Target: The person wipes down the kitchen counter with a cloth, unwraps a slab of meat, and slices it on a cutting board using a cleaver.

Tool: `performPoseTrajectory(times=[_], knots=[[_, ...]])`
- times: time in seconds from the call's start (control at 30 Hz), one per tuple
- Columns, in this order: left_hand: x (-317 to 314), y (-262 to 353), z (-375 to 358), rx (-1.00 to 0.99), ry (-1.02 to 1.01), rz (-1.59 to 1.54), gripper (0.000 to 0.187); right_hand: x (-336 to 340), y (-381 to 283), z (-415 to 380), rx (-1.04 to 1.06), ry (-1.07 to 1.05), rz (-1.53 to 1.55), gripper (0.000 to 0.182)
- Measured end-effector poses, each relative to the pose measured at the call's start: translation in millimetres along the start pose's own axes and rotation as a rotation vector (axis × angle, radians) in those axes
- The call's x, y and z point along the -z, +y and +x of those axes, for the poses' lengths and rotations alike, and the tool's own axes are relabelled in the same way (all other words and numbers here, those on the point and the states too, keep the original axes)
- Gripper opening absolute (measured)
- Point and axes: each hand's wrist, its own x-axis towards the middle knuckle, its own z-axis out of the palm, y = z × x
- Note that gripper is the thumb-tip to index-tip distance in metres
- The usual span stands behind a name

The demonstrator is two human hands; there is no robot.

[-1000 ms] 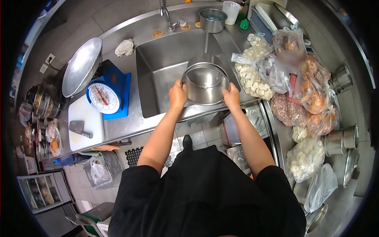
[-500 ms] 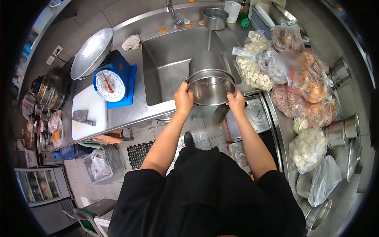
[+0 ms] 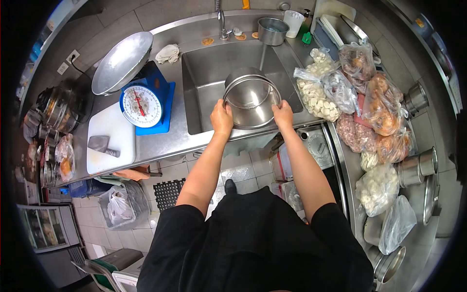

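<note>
A round steel pot (image 3: 251, 102) is tilted over the front part of the sink (image 3: 204, 104), its shiny inside facing up toward me. My left hand (image 3: 222, 118) is closed on the left side of its rim. On the right side of the rim, my right hand (image 3: 282, 115) grips the same pot. The faucet (image 3: 223, 27) stands behind the sink, and a smaller steel pot (image 3: 273, 31) sits at the sink's back right corner.
Left of the sink are a blue scale (image 3: 142, 106), a white cutting board (image 3: 104, 158) with a cleaver (image 3: 99, 143), and a cloth (image 3: 168, 53). Bags of food (image 3: 384, 107) and steel containers (image 3: 411, 170) fill the right counter.
The pot has come down and slightly left relative to the sink, and its opening now faces me more. Both hands have kept their hold on it. The view has shifted a little.
</note>
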Motion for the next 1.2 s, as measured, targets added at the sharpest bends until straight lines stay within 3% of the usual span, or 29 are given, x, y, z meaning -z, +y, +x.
performPoseTrajectory(times=[0.13, 0.37, 0.57, 1.07, 1.13, 1.2], knots=[[-8, -8, 4, 0.055, 0.012, 0.019, 0.015, -17, -1, 14, -0.186, -0.088, 0.217, 0.028], [6, 2, 0, 0.307, -0.088, -0.035, 0.019, -21, 2, 21, -0.013, -0.113, 0.126, 0.025], [3, 4, -19, 0.269, -0.021, -0.022, 0.014, -19, 15, 6, -0.066, -0.136, 0.246, 0.033], [-1, 16, -31, 0.324, 0.049, 0.028, 0.014, -12, 27, 0, 0.176, -0.083, 0.253, 0.026], [-1, 17, -35, 0.313, 0.049, 0.034, 0.014, -6, 21, -6, -0.009, -0.163, 0.349, 0.029], [1, 17, -33, 0.293, 0.055, 0.063, 0.015, -4, 13, -3, -0.012, -0.186, 0.318, 0.03]])
